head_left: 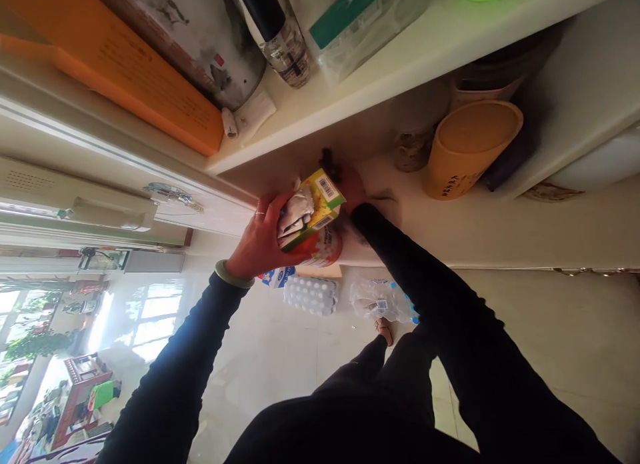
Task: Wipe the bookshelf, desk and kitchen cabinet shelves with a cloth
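My left hand [260, 241], with a ring and a pale green bangle, is closed around a yellow-green carton [325, 207]. The carton is tilted, its open side showing white sachets [297, 214]. My right hand [353, 186] reaches into the shadowed lower shelf just behind the carton. A small dark object [329, 163] is at its fingers, which are too dim and partly covered to make out. Directly below the carton, an orange-and-white container [327, 245] stands at the shelf's front edge.
An orange cylindrical canister [473, 151] and a glass jar [414, 147] stand right on the lower shelf [450, 231]. The upper shelf [380, 84] overhangs my hands, bearing an orange box [125, 71] and a black-capped bottle [285, 44]. Wrapped bottles [311, 295] lie on the floor.
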### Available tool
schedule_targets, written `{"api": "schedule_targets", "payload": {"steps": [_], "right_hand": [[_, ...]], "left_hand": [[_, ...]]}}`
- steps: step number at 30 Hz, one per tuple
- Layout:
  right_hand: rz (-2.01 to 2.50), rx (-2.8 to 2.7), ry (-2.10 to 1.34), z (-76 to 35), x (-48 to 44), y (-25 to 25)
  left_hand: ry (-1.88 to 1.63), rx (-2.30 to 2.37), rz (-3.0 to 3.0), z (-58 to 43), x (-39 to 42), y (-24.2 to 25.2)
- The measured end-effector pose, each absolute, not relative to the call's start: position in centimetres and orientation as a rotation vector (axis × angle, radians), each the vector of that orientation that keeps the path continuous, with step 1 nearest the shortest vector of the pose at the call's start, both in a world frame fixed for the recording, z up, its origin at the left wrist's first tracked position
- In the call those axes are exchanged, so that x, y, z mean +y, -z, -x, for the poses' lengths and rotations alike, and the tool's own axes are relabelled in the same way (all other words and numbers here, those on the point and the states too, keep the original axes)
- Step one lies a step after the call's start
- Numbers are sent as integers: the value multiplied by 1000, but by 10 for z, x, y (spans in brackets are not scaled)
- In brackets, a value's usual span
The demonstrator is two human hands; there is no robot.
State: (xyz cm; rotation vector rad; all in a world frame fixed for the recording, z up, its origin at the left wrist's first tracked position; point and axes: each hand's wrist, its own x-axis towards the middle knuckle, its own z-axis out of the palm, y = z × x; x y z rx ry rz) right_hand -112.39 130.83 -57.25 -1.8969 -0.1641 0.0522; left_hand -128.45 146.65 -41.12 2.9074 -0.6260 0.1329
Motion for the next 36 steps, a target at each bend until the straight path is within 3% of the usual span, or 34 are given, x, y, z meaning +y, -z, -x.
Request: {"api": "schedule_targets", "payload": {"steps": [7,13,19,27,36], "right_hand": [[1742,-188,219,1207,1186,603],[2253,-370,251,1260,1072,614],[2420,-685,298,1224,1041,622],[2192,-722,696,1246,1079,643],[2181,-1278,267,1193,1219,632]], "left_hand": [[-134,-624,-2873,1285,1468,413],[-159,-648,-2852,1283,1470,415],[-159,-615,-2845,1283,1465,412],[-180,-501,-2856,1291,1460,413],[-110,-433,-2931,1295,1461,409]]}}
